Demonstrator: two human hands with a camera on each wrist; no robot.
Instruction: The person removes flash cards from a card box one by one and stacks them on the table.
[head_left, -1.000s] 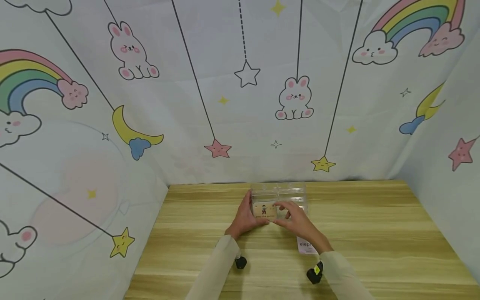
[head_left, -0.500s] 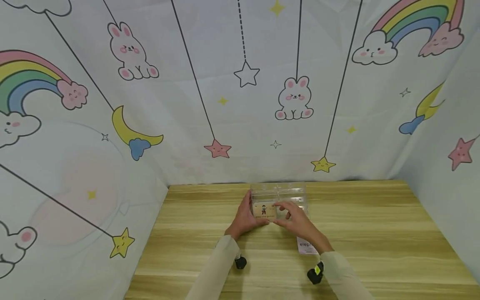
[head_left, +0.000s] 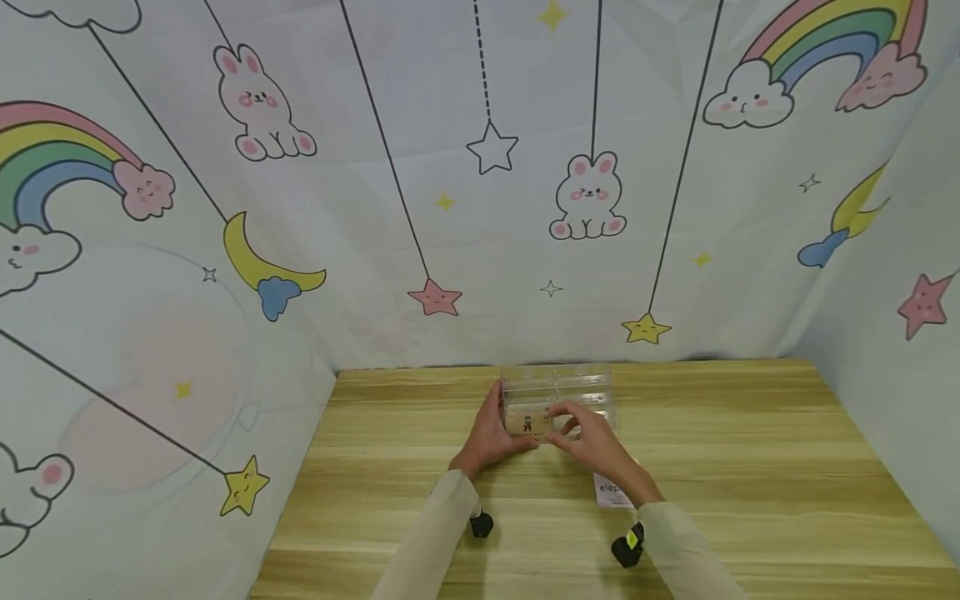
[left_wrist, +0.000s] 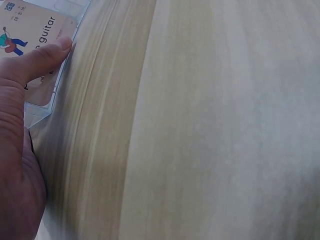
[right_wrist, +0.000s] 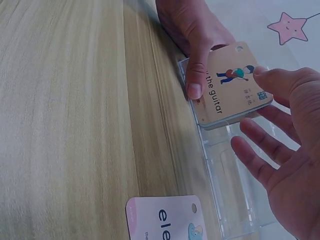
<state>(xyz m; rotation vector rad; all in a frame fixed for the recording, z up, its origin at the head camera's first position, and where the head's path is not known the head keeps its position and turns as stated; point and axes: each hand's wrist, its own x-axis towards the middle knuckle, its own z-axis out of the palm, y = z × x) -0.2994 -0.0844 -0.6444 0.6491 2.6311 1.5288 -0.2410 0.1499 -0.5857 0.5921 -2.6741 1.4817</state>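
Observation:
A stack of flash cards (head_left: 528, 422) showing a guitar player lies at the near left of a clear, divided plastic box (head_left: 583, 382). My left hand (head_left: 486, 440) grips the box's left side, fingers along its wall and thumb (left_wrist: 50, 56) over the near edge, across the top card. From the right, my right hand (head_left: 598, 440) pinches the stack's side. In the right wrist view, one fingertip (right_wrist: 261, 74) rests on the printed face of the cards (right_wrist: 227, 97), another finger passes behind them, and two more fingers hang over the box (right_wrist: 232, 175).
A pink card (head_left: 611, 492) printed "elep…" lies on the wooden table (head_left: 390, 492), partly under my right forearm. White fabric (head_left: 517, 325) with cartoon drawings rises behind the table and along its sides. A black wrist camera (head_left: 628, 546) sits by each sleeve.
The card stack has tilted at my right hand's fingers, and its caption no longer reads clearly in the head view. My right fingers have shifted slightly; the left hand stays put.

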